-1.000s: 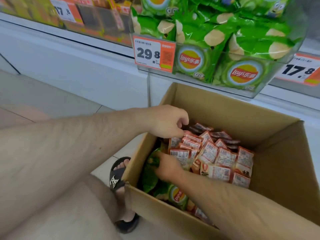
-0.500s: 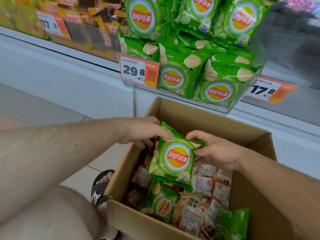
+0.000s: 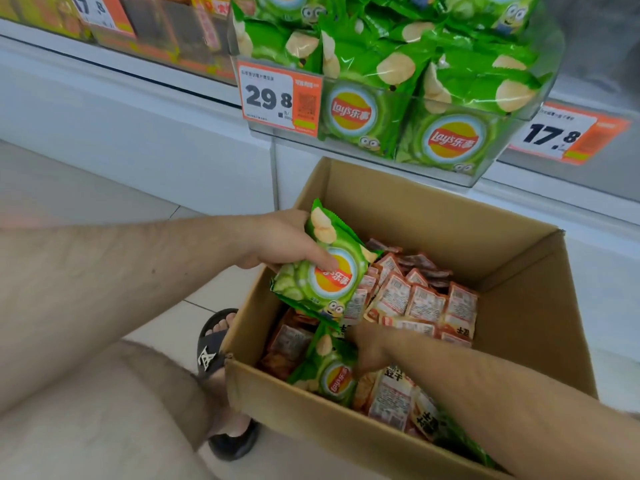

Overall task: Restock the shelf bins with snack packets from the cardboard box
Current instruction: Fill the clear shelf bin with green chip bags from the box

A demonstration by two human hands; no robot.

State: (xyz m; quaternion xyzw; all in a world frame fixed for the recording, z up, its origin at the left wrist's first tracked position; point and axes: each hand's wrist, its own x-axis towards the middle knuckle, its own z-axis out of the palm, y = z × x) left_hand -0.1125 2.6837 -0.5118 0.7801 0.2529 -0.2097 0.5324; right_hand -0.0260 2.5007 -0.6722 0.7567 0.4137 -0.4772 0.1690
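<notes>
My left hand (image 3: 282, 242) grips a green chip packet (image 3: 329, 271) by its upper left side and holds it above the left half of the open cardboard box (image 3: 526, 299). My right hand (image 3: 372, 348) reaches down into the box, fingers curled on the top of a second green chip packet (image 3: 327, 370) lying near the front wall. Orange and white snack packets (image 3: 426, 303) fill the rest of the box. Above the box hangs a clear shelf bin (image 3: 485, 168) full of the same green packets (image 3: 450, 140).
The box stands on a tiled floor against the white shelf base (image 3: 138, 140). My sandalled foot (image 3: 214, 344) is beside its left front corner. Price tags reading 29.8 (image 3: 273, 97) and 17.8 (image 3: 554, 135) hang on the bins. Other bins of orange snacks (image 3: 156, 26) line the shelf at upper left.
My right hand let go of the green packet and dropped into the box onto a second one. My left hand alone now holds the first packet.
</notes>
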